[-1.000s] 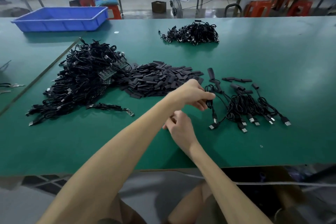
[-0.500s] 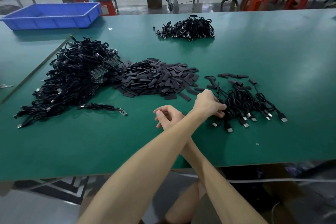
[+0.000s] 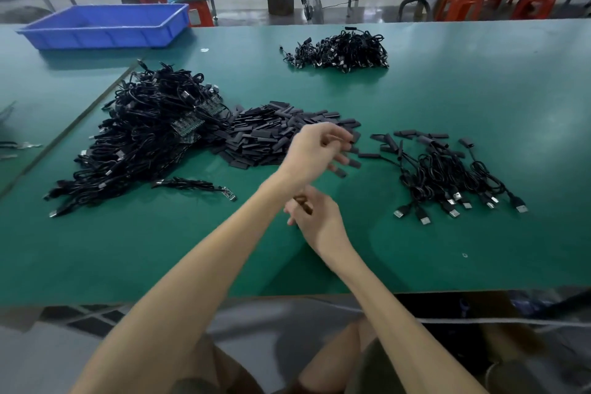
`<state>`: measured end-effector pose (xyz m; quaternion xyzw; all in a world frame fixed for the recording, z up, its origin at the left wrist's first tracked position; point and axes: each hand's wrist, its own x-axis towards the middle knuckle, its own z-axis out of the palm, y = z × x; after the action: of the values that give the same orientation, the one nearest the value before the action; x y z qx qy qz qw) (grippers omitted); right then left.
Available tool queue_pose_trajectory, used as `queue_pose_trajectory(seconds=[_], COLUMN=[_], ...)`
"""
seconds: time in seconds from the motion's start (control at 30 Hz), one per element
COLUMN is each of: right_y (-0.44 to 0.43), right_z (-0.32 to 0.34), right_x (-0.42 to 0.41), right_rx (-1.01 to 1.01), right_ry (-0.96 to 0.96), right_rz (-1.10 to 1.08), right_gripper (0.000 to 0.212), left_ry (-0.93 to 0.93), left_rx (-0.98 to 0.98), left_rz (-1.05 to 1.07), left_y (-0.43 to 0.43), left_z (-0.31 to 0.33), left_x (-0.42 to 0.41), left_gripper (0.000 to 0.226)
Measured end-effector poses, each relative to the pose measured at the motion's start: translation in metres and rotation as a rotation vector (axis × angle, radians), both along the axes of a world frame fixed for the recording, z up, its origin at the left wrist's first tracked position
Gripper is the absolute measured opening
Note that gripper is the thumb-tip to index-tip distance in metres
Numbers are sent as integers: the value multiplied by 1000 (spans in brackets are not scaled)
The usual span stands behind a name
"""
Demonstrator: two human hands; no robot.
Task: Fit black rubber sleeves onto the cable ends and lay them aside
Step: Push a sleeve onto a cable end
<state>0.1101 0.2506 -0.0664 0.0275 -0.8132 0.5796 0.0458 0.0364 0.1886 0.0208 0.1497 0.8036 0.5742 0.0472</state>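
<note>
Black rubber sleeves [image 3: 271, 134] lie heaped near the middle of the green table [image 3: 479, 105], touching a large tangle of black cables [image 3: 150, 137] that spreads toward its left edge. The person's left hand [image 3: 315, 153] hovers over the right fringe of the sleeve heap, its fingers loosely spread and motion-blurred, with nothing seen in its grasp. The left forearm crosses above the right hand [image 3: 318, 221], which sits nearer the front edge with its fingers curled; whether it holds anything cannot be told. To the right of both hands, a smaller group of cables [image 3: 447, 176] lies with sleeves on the far ends and metal plugs pointing toward the front edge. A lone cable [image 3: 195, 185] with a small circuit board at its end lies just in front of the large tangle. Another bundle of cables [image 3: 342, 51] rests well apart, toward the back edge, and a blue plastic tray [image 3: 105, 25] sits at the back left corner.
</note>
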Motion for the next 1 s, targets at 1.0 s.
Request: queue_pose_trajectory(seconds=[1.0], right_y=[9], right_z=[5], right_x=[5], right_rx=[-257], right_ry=[1], right_rz=[-52], right_gripper=[13], left_ry=[136], left_rx=[-457], left_rz=[-17], left_y=[-97], left_z=[-39], left_x=[41], left_gripper=[9])
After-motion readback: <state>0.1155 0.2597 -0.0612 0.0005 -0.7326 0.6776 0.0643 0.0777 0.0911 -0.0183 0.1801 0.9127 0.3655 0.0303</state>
